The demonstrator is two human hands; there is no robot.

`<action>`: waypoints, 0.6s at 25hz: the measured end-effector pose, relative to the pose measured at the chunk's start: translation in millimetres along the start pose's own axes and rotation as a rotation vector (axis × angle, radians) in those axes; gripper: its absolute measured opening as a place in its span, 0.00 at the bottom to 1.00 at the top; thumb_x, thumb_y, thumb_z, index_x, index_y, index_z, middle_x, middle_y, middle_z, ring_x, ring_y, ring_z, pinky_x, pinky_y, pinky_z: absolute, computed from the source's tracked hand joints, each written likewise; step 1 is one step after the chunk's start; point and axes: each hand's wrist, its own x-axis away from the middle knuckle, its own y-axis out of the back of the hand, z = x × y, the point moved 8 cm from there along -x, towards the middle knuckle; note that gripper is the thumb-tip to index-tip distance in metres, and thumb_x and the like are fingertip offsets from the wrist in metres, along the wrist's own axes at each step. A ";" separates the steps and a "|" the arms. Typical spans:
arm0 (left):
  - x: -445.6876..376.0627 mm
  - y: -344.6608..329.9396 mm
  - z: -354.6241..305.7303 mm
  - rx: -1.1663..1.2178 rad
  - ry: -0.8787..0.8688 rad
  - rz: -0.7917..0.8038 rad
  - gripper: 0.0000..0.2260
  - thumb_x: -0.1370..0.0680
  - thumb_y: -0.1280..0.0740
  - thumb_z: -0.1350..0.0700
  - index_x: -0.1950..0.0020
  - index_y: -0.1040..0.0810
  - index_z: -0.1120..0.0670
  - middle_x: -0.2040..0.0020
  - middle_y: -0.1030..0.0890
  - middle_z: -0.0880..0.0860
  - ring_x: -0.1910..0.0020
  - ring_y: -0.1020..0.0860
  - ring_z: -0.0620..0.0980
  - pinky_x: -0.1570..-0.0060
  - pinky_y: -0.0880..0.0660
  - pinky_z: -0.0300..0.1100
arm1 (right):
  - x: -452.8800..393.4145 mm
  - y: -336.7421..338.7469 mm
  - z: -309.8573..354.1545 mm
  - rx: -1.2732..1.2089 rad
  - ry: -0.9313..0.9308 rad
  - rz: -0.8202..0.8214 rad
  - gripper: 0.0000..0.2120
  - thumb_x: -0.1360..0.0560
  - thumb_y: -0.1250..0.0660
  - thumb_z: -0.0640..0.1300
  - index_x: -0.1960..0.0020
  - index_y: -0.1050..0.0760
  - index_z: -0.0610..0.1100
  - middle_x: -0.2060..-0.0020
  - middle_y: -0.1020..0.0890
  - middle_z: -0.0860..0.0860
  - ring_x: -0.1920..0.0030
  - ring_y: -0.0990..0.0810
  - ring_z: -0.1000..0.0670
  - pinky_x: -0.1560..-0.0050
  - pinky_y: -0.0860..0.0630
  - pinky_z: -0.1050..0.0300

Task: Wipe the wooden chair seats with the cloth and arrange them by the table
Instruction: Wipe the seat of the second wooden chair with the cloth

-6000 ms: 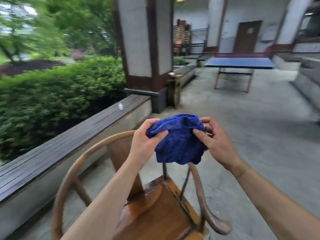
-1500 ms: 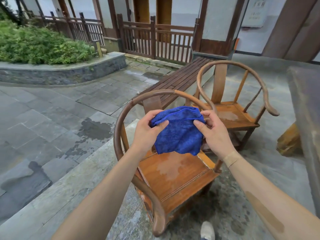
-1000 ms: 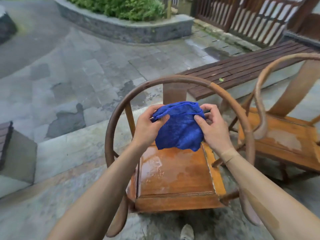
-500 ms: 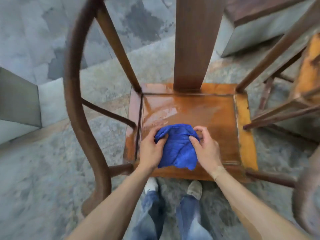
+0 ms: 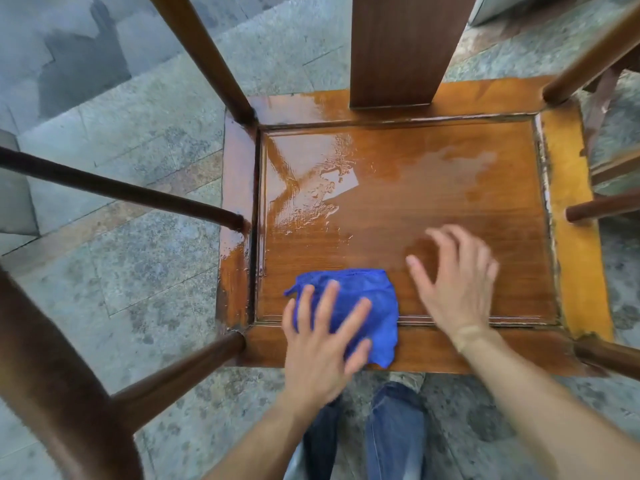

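Note:
I look straight down on a wooden chair seat (image 5: 433, 202), wet and shiny on its left and back parts. A blue cloth (image 5: 377, 299) lies crumpled on the seat's front edge. My left hand (image 5: 322, 337) presses flat on the cloth with fingers spread. My right hand (image 5: 457, 278) hovers blurred just right of the cloth, fingers spread, holding nothing. The chair's back splat (image 5: 398, 46) rises at the top centre and its curved armrest (image 5: 52, 358) sweeps round on the left.
Part of a second wooden chair (image 5: 616, 161) stands close at the right edge. Wet grey stone paving (image 5: 121, 150) surrounds the chairs. My jeans and a shoe (image 5: 391, 420) are just in front of the seat.
The cloth, held up in both hands before, now lies on the seat. My left hand has flattened onto it, my right hand has let go and moved right. The camera has dropped closer.

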 end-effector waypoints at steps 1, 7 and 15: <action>7.0 -12.5 -11.5 -0.065 -0.110 0.052 0.24 0.21 0.39 0.37 0.25 0.32 0.39 0.22 0.35 0.56 0.24 0.37 0.66 0.31 0.37 0.66 | -17.1 -2.2 -15.0 0.042 -0.003 0.016 0.25 0.24 0.39 0.60 0.31 0.31 0.50 0.30 0.30 0.44 0.32 0.32 0.38 0.33 0.36 0.34; -39.0 -40.3 -23.8 -0.108 -0.016 0.169 0.30 0.26 0.40 0.32 0.24 0.38 0.34 0.18 0.45 0.54 0.22 0.51 0.73 0.30 0.52 0.76 | -77.8 -23.0 -39.3 0.114 0.052 0.150 0.28 0.24 0.44 0.64 0.26 0.36 0.56 0.23 0.38 0.46 0.23 0.44 0.36 0.26 0.56 0.25; -248.8 -27.0 69.4 -0.117 0.280 0.139 0.30 0.25 0.49 0.32 0.22 0.46 0.33 0.17 0.52 0.53 0.21 0.56 0.70 0.27 0.62 0.70 | -84.4 -27.3 -40.7 0.100 0.028 0.106 0.26 0.23 0.45 0.62 0.28 0.32 0.57 0.24 0.37 0.46 0.23 0.44 0.36 0.25 0.58 0.27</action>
